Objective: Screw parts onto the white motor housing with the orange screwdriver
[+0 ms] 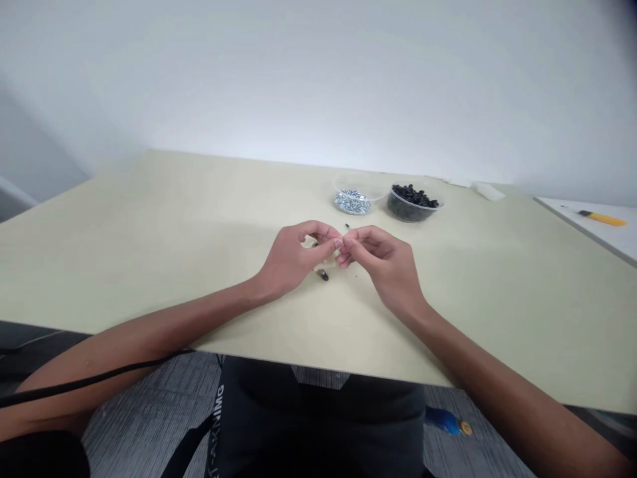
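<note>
Dark piece (323,274): 1, lying on the table (239,219), just on the person's side of the grip, near the left thumb.
Left hand (298,259): thumb and index finger curve into a loop, tips brought together against the right fingertips.
Right hand (385,262): thumb and index finger drawn together in a pinch, meeting the left fingertips.
Grip: both hands pinch at 1 shared spot; the fingers hide it, so I cannot tell whether anything is held there.
Small dark bit (348,226): 1, just beyond the grip, lying between it and the tubs.
Silvery bits (352,201): in 1 clear tub (359,184), beyond the grip and slightly right.
Black pieces (414,195): heaped in 1 see-through bowl (409,214), beyond the grip, farther right, just beside the tub.
White scrap (488,192): 1, beyond and well right of the grip.
Yellow-handled tool (602,218): 1, far right of the grip, on a white surface (612,240).
Blue bottle (442,420): 1, below table level, right of the grip.
Counts: 2 hands, 2 containers; their contents are too small and crowded to count.
</note>
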Demonstrator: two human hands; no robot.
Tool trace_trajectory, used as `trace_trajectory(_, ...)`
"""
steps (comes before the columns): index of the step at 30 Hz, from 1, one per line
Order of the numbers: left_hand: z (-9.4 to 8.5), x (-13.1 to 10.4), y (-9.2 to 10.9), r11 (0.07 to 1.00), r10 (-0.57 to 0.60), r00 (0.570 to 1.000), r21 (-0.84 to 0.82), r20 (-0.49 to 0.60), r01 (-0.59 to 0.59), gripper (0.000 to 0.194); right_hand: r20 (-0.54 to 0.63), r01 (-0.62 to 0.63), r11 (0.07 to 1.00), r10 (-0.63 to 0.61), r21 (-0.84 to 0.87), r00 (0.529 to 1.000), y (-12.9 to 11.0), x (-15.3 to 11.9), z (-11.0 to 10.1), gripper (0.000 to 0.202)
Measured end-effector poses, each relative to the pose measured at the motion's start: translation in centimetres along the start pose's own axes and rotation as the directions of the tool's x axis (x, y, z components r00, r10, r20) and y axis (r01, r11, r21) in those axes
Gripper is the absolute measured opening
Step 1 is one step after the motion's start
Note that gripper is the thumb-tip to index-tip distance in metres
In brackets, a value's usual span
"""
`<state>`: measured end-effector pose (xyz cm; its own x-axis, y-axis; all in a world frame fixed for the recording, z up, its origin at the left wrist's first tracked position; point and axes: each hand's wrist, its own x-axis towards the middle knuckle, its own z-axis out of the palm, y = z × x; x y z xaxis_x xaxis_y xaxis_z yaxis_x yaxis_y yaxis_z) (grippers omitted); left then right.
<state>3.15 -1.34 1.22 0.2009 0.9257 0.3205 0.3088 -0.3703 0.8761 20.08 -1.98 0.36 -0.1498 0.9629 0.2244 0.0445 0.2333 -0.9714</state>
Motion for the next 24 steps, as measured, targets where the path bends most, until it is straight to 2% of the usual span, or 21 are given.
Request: trace_trajectory(24,0.44,-0.19,-0.21,0.999,0.019,0.999,0.047,-0.042,-0.017,0.013,0.026,0.017,0.998,-0.015,-0.061,1.000,0.16,0.10,-0.06,0.016)
